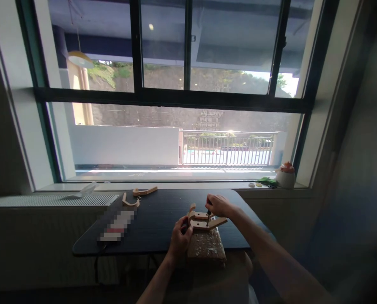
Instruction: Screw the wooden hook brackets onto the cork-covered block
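My left hand (179, 237) is closed on the left end of a small wooden assembly (204, 220) of stacked curved pieces, held just above a flat board wrapped in bubble wrap (206, 245) at the near edge of the dark table (157, 228). My right hand (218, 205) is closed around a small dark screwdriver (208, 217) that stands upright with its tip on the wooden assembly. Two more curved wooden pieces lie further back on the table, one (145, 191) near the window sill and one (130, 202) just in front of it.
A flat paper or package (117, 226) lies on the table's left part. A white radiator cover (49, 199) runs along the left under the window. On the sill at the right stand a round white pot with an orange lid (285, 175) and small items (258, 184).
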A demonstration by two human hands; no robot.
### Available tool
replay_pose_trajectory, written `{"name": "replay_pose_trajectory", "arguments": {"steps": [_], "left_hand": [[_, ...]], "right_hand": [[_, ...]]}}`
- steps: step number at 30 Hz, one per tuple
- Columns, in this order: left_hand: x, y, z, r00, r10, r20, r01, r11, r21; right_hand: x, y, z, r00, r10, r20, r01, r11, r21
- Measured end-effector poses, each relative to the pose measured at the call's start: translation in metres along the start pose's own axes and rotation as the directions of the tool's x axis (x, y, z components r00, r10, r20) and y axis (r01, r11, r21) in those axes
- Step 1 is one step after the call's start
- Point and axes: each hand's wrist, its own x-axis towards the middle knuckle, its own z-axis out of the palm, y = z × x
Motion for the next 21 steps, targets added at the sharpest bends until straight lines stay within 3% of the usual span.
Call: {"name": "replay_pose_trajectory", "arguments": {"steps": [8, 15, 21], "left_hand": [[0.0, -0.002, 0.001, 0.999, 0.011, 0.042, -0.011, 1.0, -0.01], [0.004, -0.013, 0.001, 0.999, 0.029, 0.037, -0.03, 0.999, 0.018], [0.003, -0.015, 0.001, 1.0, -0.001, 0.029, 0.002, 1.0, -0.013]], "right_hand": [[-0.007, 0.009, 0.001, 0.992, 0.123, -0.002, -0.123, 0.991, -0.045], [-0.003, 0.006, -0.009, 1.0, -0.012, 0.019, 0.014, 0.998, -0.06], [0.004, -0.002, -0.003, 0.998, -0.043, 0.035, 0.046, 0.993, -0.113]]}}
